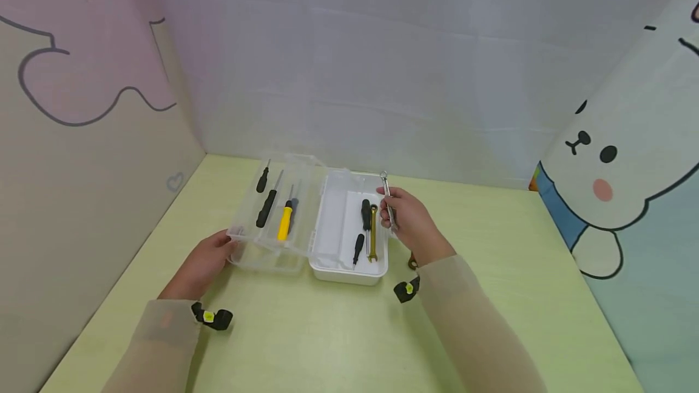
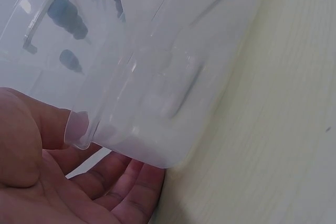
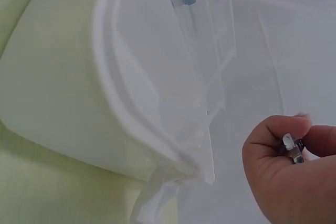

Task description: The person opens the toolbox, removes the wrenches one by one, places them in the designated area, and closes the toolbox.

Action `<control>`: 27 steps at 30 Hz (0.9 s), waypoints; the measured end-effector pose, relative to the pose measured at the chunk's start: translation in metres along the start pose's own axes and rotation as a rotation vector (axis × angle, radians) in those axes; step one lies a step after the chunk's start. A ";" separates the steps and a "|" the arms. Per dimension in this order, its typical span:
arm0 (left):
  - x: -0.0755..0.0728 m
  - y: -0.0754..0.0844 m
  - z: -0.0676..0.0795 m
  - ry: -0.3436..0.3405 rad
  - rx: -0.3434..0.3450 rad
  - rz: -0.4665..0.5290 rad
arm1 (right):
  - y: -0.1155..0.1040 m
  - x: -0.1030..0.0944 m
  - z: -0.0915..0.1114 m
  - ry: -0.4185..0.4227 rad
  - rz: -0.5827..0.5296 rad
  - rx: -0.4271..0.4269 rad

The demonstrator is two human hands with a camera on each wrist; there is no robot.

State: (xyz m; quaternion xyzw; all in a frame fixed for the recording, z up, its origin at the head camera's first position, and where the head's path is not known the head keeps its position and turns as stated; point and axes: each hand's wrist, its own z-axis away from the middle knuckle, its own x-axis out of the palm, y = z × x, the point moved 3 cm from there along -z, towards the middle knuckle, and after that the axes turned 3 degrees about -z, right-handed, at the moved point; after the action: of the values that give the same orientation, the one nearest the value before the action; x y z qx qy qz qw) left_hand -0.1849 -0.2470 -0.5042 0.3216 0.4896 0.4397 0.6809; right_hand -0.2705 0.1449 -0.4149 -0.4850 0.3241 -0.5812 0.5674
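My left hand (image 1: 204, 264) grips the near corner of a clear plastic lid (image 2: 157, 77), thumb on one side and fingers underneath. Several screwdrivers show in the lid, two black ones and a yellow-handled one (image 1: 284, 223) among them. The lid joins a white toolbox (image 1: 349, 276) standing on its right. Inside the box lie a larger black screwdriver (image 1: 366, 214), a small black screwdriver (image 1: 358, 247) and a gold wrench (image 1: 374, 232). Above the box's right edge my right hand (image 1: 411, 217) holds a silver wrench (image 1: 387, 190), its ring end up.
A gold ring-shaped tool end (image 1: 412, 261) shows on the pale table (image 1: 317, 338), partly hidden by my right wrist. A white curtain (image 1: 349, 77) closes off the back, with cartoon-printed panels on both sides. Each wrist wears a small black camera.
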 end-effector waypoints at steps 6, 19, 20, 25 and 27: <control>0.000 -0.003 -0.001 0.007 0.002 0.032 | 0.012 -0.013 0.006 0.035 -0.041 -0.004; 0.002 -0.003 -0.002 0.006 -0.011 0.055 | 0.035 -0.070 0.006 0.160 -0.028 0.067; 0.002 -0.003 -0.002 0.006 -0.008 0.050 | 0.036 -0.075 0.005 0.167 -0.028 0.073; 0.001 -0.004 -0.001 0.005 0.004 0.027 | 0.042 -0.095 0.003 0.195 -0.014 0.083; 0.002 -0.005 -0.001 0.006 -0.003 0.030 | 0.044 -0.100 0.002 0.192 -0.002 0.089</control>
State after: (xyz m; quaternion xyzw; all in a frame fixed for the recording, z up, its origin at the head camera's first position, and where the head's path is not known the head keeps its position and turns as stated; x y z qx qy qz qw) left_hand -0.1843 -0.2472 -0.5092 0.3267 0.4861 0.4516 0.6731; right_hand -0.2647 0.2364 -0.4742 -0.4016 0.3505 -0.6393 0.5543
